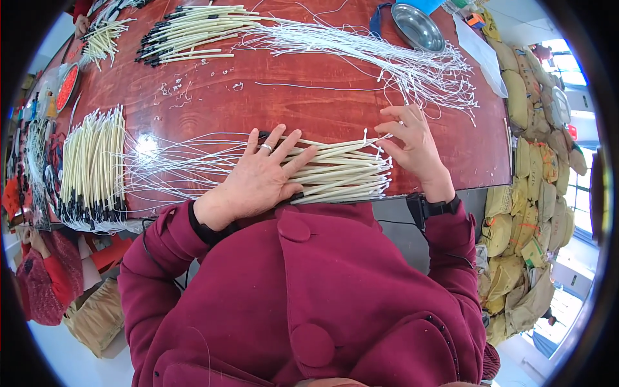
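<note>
A bundle of cream-coloured thin tubes point(342, 175) with white wire ends lies along the table's near edge. My left hand point(258, 174), a ring on one finger, rests flat across the bundle's left part with its fingers spread. At the right end of the tubes, my right hand point(416, 145) has thumb and forefinger pinched at the tip of a thin white wire point(366, 137); the fingers partly hide it. Long white wires point(174, 164) run leftward from under my left hand. A black tip of one tube shows between my left fingers.
An upright-lying stack of cream tubes with black ends point(93, 161) is at left. Farther back lie more tubes point(193, 32), a heap of white wires point(387, 58) and a metal bowl point(418, 27). Filled sacks point(522, 193) are piled at right. Another person's sleeve point(55, 277) shows at left.
</note>
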`<action>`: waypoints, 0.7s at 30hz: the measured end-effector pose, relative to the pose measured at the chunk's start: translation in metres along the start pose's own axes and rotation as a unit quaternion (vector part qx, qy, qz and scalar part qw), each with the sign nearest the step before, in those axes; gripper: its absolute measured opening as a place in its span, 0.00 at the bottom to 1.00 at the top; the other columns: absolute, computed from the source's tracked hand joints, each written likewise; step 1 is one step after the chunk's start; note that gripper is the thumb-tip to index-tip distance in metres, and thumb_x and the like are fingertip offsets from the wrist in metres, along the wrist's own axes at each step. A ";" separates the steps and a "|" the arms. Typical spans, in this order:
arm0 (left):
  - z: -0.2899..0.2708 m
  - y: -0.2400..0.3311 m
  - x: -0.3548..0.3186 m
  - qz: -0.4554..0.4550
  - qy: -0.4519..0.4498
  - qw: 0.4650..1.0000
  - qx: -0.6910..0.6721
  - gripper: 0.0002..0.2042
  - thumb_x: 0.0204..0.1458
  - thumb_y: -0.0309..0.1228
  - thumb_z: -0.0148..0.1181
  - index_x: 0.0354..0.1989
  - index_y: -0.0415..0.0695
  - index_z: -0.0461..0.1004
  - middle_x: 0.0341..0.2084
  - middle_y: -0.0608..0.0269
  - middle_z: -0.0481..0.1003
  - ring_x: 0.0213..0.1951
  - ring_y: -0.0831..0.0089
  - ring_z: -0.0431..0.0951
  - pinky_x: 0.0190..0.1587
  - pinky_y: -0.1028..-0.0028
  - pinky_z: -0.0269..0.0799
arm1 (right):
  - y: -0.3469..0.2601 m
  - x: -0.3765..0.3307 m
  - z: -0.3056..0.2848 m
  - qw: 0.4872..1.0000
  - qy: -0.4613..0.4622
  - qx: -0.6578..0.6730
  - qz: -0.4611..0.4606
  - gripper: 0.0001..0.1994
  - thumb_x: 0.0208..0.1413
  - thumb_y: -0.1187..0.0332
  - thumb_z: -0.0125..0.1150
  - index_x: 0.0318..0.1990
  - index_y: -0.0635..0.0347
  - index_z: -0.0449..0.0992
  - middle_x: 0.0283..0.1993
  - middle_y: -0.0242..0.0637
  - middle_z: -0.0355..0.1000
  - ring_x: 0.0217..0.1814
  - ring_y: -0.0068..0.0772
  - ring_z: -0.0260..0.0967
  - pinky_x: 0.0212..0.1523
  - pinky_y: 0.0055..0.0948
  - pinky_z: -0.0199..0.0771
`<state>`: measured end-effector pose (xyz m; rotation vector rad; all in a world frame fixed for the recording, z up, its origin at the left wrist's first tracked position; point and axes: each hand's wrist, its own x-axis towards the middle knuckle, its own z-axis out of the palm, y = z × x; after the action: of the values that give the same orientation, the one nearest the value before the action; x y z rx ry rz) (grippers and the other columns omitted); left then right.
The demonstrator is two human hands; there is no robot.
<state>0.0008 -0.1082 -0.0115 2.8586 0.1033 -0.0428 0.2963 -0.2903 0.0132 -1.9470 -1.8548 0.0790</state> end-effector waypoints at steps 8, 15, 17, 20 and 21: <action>-0.003 0.002 0.000 -0.008 -0.018 1.000 -0.008 0.35 0.62 0.46 0.59 0.77 0.58 0.55 0.74 0.49 0.55 0.75 0.44 0.52 0.70 0.34 0.49 | -0.002 -0.007 0.015 1.000 -0.021 -0.004 0.022 0.07 0.48 0.70 0.73 0.35 0.55 0.83 0.51 0.32 0.75 0.53 0.40 0.68 0.56 0.41 0.68; -0.003 0.002 -0.001 -0.006 -0.017 1.000 -0.016 0.34 0.62 0.46 0.58 0.76 0.58 0.56 0.74 0.49 0.54 0.75 0.44 0.51 0.70 0.34 0.49 | -0.003 -0.003 0.007 1.000 -0.015 -0.005 -0.002 0.04 0.49 0.73 0.70 0.33 0.55 0.84 0.48 0.31 0.77 0.51 0.38 0.68 0.55 0.38 0.67; -0.004 0.002 -0.001 -0.008 -0.022 1.000 -0.020 0.34 0.62 0.46 0.58 0.76 0.58 0.56 0.74 0.49 0.54 0.75 0.43 0.51 0.70 0.34 0.49 | 0.000 -0.002 0.010 1.000 0.003 -0.006 -0.007 0.03 0.49 0.72 0.71 0.33 0.55 0.84 0.48 0.31 0.78 0.51 0.37 0.69 0.55 0.38 0.67; -0.001 0.001 0.000 -0.005 -0.018 1.000 -0.019 0.34 0.61 0.46 0.59 0.76 0.58 0.56 0.74 0.49 0.54 0.75 0.43 0.51 0.70 0.34 0.49 | -0.001 0.003 0.010 1.000 0.027 -0.009 -0.004 0.04 0.48 0.72 0.71 0.33 0.55 0.85 0.48 0.31 0.79 0.51 0.37 0.69 0.55 0.38 0.67; -0.001 0.002 -0.001 -0.004 -0.016 1.000 -0.021 0.34 0.61 0.46 0.59 0.76 0.58 0.56 0.74 0.49 0.54 0.75 0.43 0.51 0.70 0.34 0.49 | -0.002 0.004 0.009 0.999 0.040 -0.011 0.003 0.04 0.48 0.71 0.72 0.33 0.55 0.85 0.48 0.31 0.79 0.51 0.36 0.69 0.55 0.37 0.67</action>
<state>0.0002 -0.1094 -0.0100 2.8150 0.1087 -0.0882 0.2913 -0.2838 0.0068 -1.9416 -1.8046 -0.0165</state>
